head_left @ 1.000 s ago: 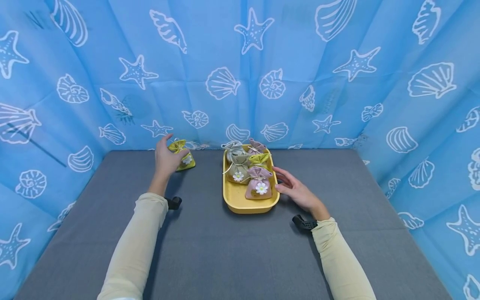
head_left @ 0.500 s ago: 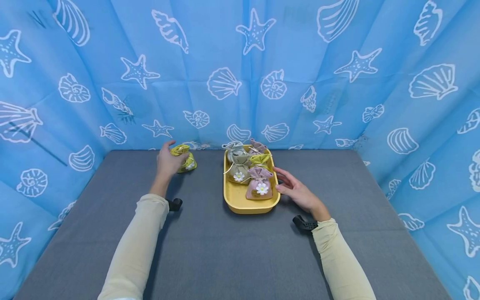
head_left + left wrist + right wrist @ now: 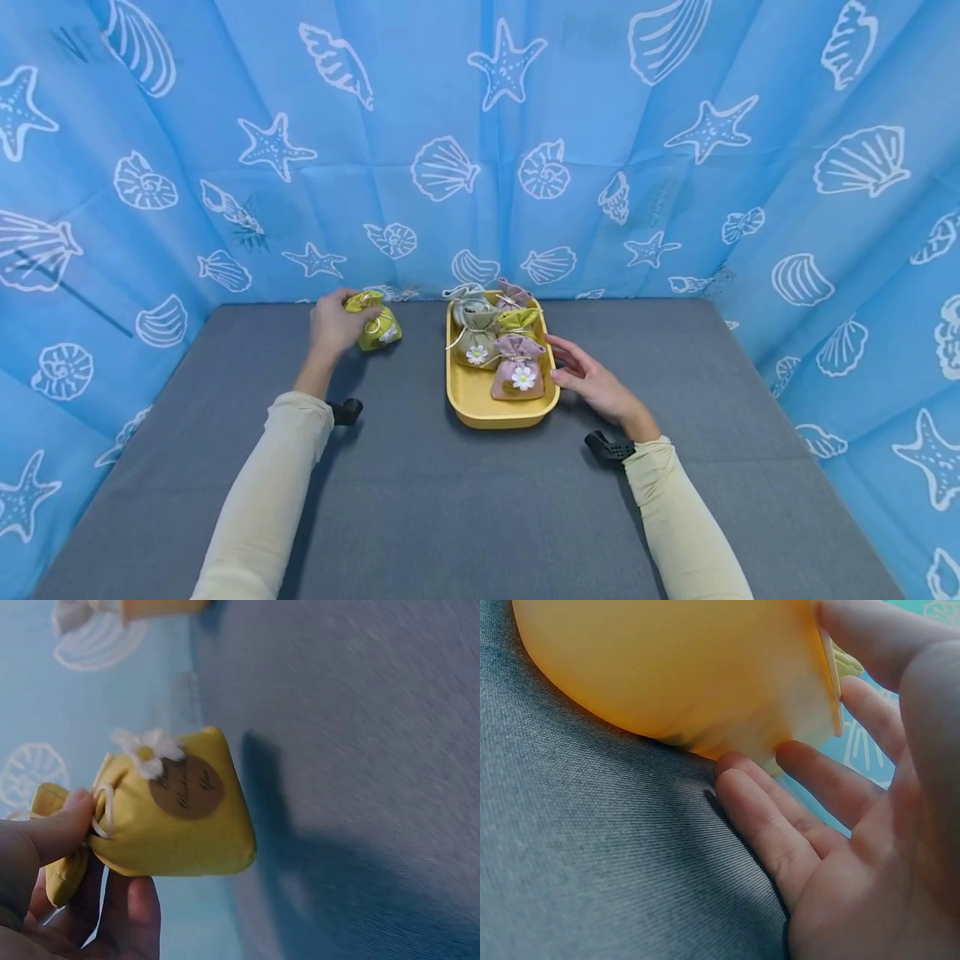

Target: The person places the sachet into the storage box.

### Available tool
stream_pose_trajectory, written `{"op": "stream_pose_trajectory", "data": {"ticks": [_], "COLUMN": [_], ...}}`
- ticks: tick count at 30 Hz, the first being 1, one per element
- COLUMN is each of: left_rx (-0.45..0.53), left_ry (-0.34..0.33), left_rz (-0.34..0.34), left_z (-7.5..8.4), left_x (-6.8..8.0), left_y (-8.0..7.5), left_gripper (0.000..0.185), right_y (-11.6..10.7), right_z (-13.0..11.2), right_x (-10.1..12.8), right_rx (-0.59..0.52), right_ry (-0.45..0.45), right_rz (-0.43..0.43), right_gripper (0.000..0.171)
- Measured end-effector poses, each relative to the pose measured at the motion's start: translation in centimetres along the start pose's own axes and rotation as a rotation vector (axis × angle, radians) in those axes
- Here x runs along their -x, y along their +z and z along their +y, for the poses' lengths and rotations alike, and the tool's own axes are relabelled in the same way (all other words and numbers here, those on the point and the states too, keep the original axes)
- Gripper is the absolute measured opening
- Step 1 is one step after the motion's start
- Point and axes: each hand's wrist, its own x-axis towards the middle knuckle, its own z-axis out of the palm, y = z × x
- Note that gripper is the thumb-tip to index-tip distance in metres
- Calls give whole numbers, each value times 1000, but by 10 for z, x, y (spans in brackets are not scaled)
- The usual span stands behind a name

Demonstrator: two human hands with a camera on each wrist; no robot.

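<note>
Grey fabric surface (image 3: 465,500), walled by blue seashell-print cloth (image 3: 480,125), lies bare up front. Left hand (image 3: 333,323) pinches yellow drawstring pouch (image 3: 378,327) near the back edge; right hand (image 3: 592,382), fingers relaxed, touches yellow plastic tray (image 3: 472,392).

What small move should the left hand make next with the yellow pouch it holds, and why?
Probably carry it right, toward the yellow tray. The left hand pinches the yellow pouch by its tied neck, apparently lifted off the grey table. Similar pouches sit in the tray's far half, its near end is bare, and the right hand rests open-fingered against the tray's side, seemingly steadying it.
</note>
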Motion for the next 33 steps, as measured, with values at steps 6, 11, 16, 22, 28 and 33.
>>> {"op": "stream_pose_trajectory", "data": {"ticks": [6,11,16,22,28,33], "left_rx": [61,112,167,208,217,146], "left_ry": [79,120,187,274,335,342], "left_rz": [11,18,-22,-84,-156,-213], "left_z": [26,47,66,91,109,115], "left_x": [8,18,29,47,64,71], "left_y": [-4,-8,-10,-12,-8,7], "left_gripper": [52,51,52,52,47,44], "right_y": [0,0,-1,-1,0,1], "right_z": [0,-2,-2,1,1,0], "right_x": [1,1,2,2,1,0], "right_rx": [9,14,15,24,11,11], "right_ry": [-1,-1,5,9,-2,-3], "right_rz": [9,9,13,16,11,8], "right_gripper": [67,67,66,66,66,66]}}
